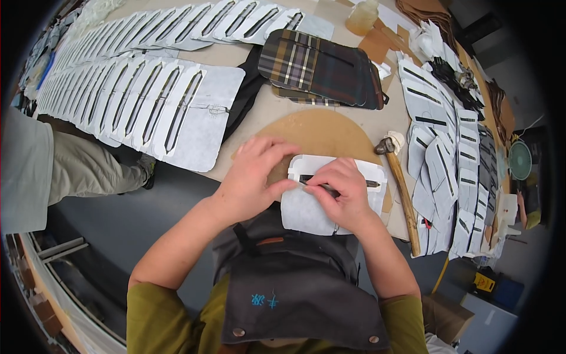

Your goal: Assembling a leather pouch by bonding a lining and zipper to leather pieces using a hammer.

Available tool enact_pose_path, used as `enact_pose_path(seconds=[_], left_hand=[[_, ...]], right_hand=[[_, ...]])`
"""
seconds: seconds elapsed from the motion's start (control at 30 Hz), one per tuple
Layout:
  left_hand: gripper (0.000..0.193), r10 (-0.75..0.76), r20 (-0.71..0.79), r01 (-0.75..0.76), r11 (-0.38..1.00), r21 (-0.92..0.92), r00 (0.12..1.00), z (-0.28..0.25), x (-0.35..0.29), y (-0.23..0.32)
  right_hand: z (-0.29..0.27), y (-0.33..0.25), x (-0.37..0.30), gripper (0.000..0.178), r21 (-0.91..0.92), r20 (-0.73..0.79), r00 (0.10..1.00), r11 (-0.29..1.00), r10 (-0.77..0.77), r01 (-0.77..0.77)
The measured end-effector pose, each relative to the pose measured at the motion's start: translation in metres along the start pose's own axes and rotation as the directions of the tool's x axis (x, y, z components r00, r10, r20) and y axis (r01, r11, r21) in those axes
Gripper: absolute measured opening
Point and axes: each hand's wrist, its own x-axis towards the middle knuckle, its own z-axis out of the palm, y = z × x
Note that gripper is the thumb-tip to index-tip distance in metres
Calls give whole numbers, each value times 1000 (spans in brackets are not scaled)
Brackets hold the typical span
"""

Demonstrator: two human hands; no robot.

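Note:
A white-backed fabric panel [306,215] with rounded corners lies in front of me, its near part reaching over the table edge. A long dark slot with pale borders crosses its upper part. My right hand [345,189] rests over this slot, thumb and fingertips pinched together at its left part. What they pinch is too small to make out. To the left, my left hand [250,177] has its fingers apart, and its thumb tip touches the panel beside the slot's left end. Under the panel is a round-edged brown board [318,130].
A wooden-handled hammer [402,194] lies right of the board. Plaid fabric pieces [318,65] are stacked beyond it. Overlapping slotted white panels [206,94] fill the left, and more white pieces [433,153] lie at right. A person's trouser leg [88,168] stands at left.

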Motion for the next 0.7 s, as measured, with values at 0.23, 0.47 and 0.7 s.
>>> enact_pose_path(seconds=[0.23,0.47,0.7], left_hand=[[41,-308,273,408,769,-493,911,12,7,6],[45,-368,669,698,-72,-713,646,-4,21,14],[40,-106,31,109,986,-123,994,-16,29,5]], right_hand=[[1,0,-1,18,70,-75,995,995,73,-68],[0,2,-2,18,97,-62,990,988,126,-119],[2,7,-2,18,-66,-40,993,992,110,-112]])
